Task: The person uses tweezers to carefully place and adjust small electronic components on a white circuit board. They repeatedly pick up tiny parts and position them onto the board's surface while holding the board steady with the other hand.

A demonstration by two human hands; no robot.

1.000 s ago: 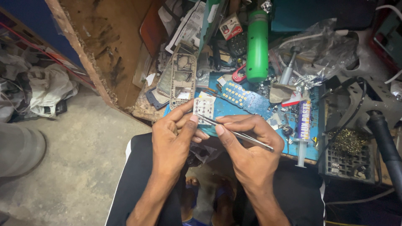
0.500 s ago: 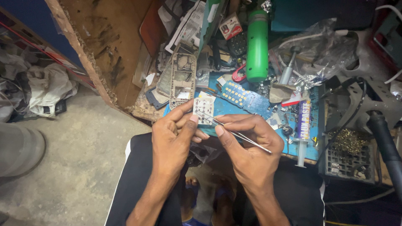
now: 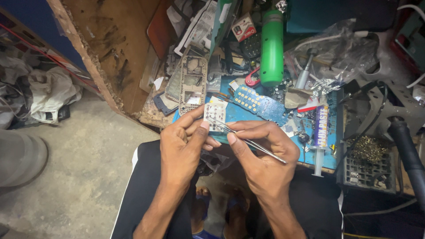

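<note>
In the head view, a small white keypad sheet (image 3: 215, 117) is pinched in the left hand (image 3: 183, 148), thumb on its lower edge and forefinger along its left side, and is held upright just above the near edge of the bench (image 3: 133, 53). The left hand is closed on this sheet. Metal tweezers (image 3: 248, 140) are gripped in the right hand (image 3: 261, 159) between thumb and forefinger; their tips are laid against the face of the sheet, and their rear end sticks out past the knuckles to the right. The two hands are touching or nearly touching at the fingertips, over the lap, where dark trousers (image 3: 146, 194) are seen on both legs.

Beyond the hands, a blue mat (image 3: 327, 155) is spread on the bench. On it lies a blue circuit board (image 3: 259, 104) with rows of yellow pads, just behind the sheet. A grey phone frame (image 3: 191, 84) is propped to the left of the board. A green cylinder (image 3: 271, 48) lies further back, pointing away. A syringe (image 3: 319, 137) with a purple label lies at the right of the mat, its tip reaching over the near edge. To its right, a black tray (image 3: 367, 168) holding brass wool is set. A crumpled clear plastic bag (image 3: 341, 53) is heaped at the back right. At far left, on the concrete floor (image 3: 79, 168), white cloth (image 3: 51, 95) is bundled.
</note>
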